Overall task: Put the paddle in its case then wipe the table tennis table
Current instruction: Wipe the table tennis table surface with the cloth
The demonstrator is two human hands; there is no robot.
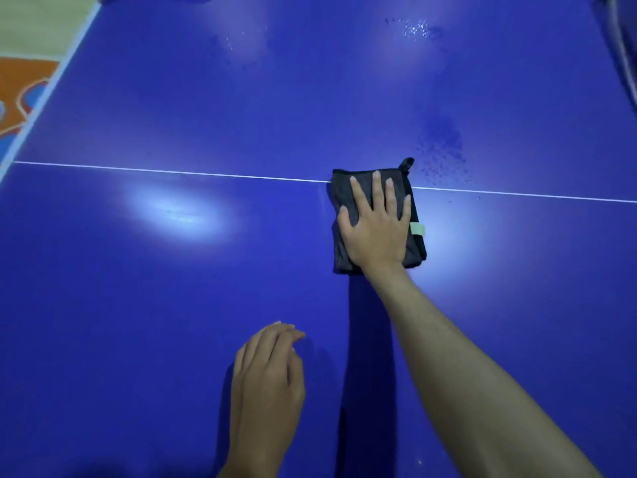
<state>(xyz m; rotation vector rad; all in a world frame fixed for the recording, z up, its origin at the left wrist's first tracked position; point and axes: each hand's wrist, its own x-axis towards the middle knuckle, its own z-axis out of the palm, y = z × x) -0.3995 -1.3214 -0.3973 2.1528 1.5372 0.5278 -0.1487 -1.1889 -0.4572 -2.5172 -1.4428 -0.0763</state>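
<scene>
A flat hand presses a cloth on the blue surface.
Right hand (375, 225), fingers straight, covers the folded dark cloth (377, 222) right of centre across the white line (172, 172); left hand (267, 377) rests loosely curled, holding nothing, on the surface (138, 305) at lower centre.

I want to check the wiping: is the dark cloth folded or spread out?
Folded. The dark cloth forms a compact rectangle under the flat right hand, with layered edges showing.

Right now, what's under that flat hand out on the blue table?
A folded dark cloth lies under the right hand, on the blue table, across the white line. What lies beneath the cloth is hidden.
</scene>
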